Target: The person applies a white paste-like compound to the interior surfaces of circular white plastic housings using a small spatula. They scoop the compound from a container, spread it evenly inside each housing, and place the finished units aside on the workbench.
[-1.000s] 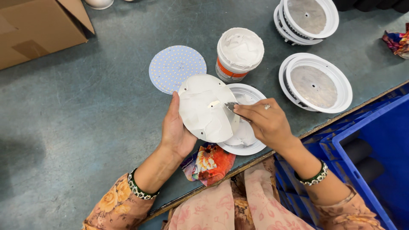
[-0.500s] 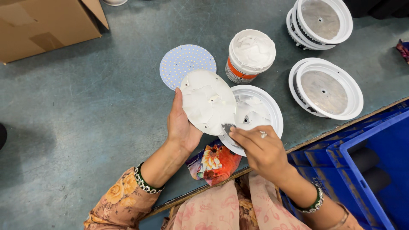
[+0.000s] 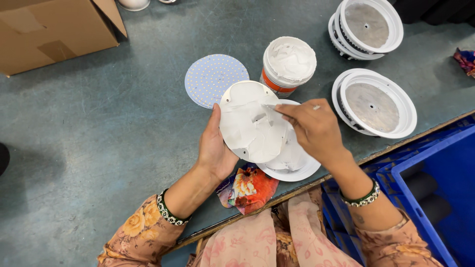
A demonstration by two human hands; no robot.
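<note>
**White Paste on a Round Plate**

Green and flat, the surface holds a brown box, a dotted round board, a tub of white paste and white round shells. Left hand holds up a round white plate, its grip pinching the plate's edge. Right hand has its grip pinched on a thin stick whose tip touches the plate. A red cloth lies just below.

White disc, orange-banded white tub, teal table, floral orange sleeves.
</note>
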